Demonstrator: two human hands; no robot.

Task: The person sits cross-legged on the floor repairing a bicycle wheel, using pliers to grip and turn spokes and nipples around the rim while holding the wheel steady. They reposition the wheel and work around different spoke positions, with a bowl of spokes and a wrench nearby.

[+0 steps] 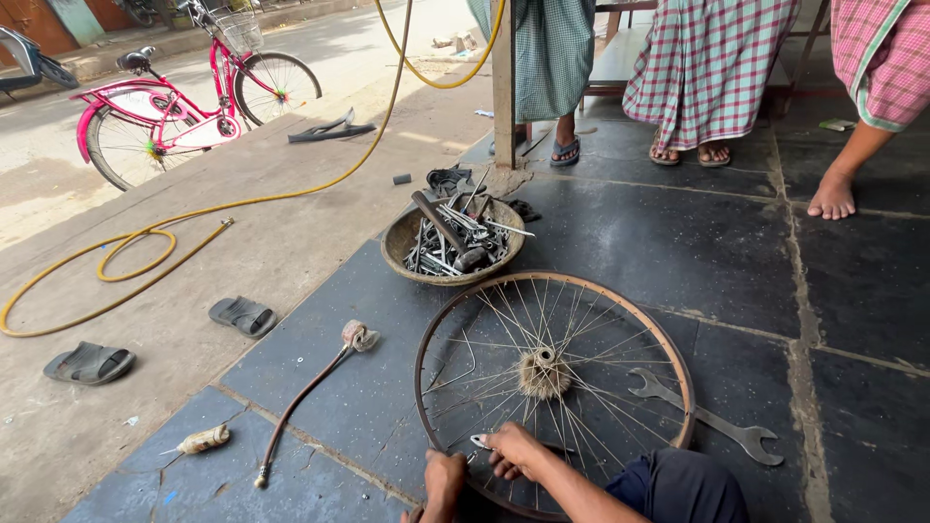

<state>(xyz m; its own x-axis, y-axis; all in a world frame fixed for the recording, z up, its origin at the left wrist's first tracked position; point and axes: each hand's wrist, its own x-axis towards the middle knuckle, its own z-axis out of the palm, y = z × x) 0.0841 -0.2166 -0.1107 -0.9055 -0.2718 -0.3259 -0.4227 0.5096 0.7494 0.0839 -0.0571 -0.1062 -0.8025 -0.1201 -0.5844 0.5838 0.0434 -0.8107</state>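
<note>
The bicycle wheel [552,387] lies flat on the dark stone floor [678,242], its near rim by the person's knee. It looks light but stiff at the rusty rim, while the thin spokes would bend, so the rim is the place to grip. The left hand [444,481] curls closed on the near rim. The right hand [513,450] pinches a small metal tool [481,442] among the spokes.
</note>
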